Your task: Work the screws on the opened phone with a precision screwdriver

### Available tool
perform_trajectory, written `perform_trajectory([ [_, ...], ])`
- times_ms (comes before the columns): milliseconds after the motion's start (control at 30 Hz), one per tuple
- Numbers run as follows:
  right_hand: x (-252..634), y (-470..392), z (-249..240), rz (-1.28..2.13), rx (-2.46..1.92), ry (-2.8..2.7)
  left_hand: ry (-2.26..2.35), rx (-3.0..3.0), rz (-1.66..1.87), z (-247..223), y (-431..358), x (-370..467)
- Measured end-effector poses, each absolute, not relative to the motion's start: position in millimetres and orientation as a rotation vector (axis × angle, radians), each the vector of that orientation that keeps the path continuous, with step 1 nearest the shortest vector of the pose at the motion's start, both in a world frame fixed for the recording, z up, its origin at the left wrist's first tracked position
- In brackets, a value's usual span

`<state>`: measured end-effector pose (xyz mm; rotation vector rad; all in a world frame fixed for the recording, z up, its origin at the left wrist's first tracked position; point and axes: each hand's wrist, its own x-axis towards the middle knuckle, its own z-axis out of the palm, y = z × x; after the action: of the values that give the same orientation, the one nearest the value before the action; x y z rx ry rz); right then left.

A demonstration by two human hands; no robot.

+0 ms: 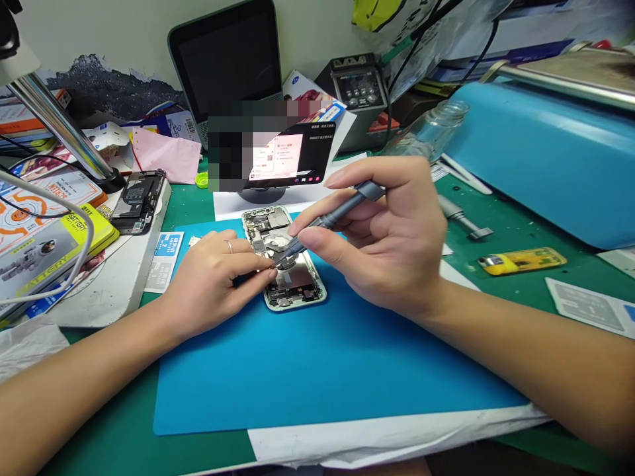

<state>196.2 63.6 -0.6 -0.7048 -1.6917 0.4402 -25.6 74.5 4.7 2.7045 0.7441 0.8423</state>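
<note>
1. One blue mat [317,383] lay under the opened phone [297,285], its near edge over a white sheet [397,433]; green bench [99,426] around it.
2. Left hand [211,277] came in from the phone's near left. Ring [229,246] on one finger. Thumb and index were close together over the phone's middle; couldn't tell if they gripped a small part.
3. Right hand [397,228] was raised to the phone's right, fingers wrapped around a grey pen-shaped tool [340,210]. Tool slanted, tip down at the phone's middle; contact couldn't be told.
4. Phone itself sat on the mat, face parts removed, internals exposed, long side running away from the camera.
5. Right of phone, well apart: yellow phone-shaped piece [523,261], with a second grey tool [461,215] just beyond it.
6. Left of phone: yellow box [54,254], plus another stripped phone [139,201] on a white block [104,301].
7. Behind phone: small lit screen [310,155] on a round base. Farther back: dark monitor [228,59], and a grey device [360,96] off to the right.
</note>
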Motion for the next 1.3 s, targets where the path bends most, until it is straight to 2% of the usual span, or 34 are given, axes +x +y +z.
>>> perform_trajectory([
  [300,196.9,65.0,-0.3,0.467,-0.701,-1.690,0.722,2.712,0.870,4.8,74.4,-24.2],
  [667,199.9,63.8,2.2,0.690,-0.722,-1.720,0.750,2.709,0.864,2.6,75.0,-26.4],
  [1300,198.7,65.7,0.1,0.587,-0.716,-1.748,0.858,2.630,0.867,5.6,71.1,-25.9],
])
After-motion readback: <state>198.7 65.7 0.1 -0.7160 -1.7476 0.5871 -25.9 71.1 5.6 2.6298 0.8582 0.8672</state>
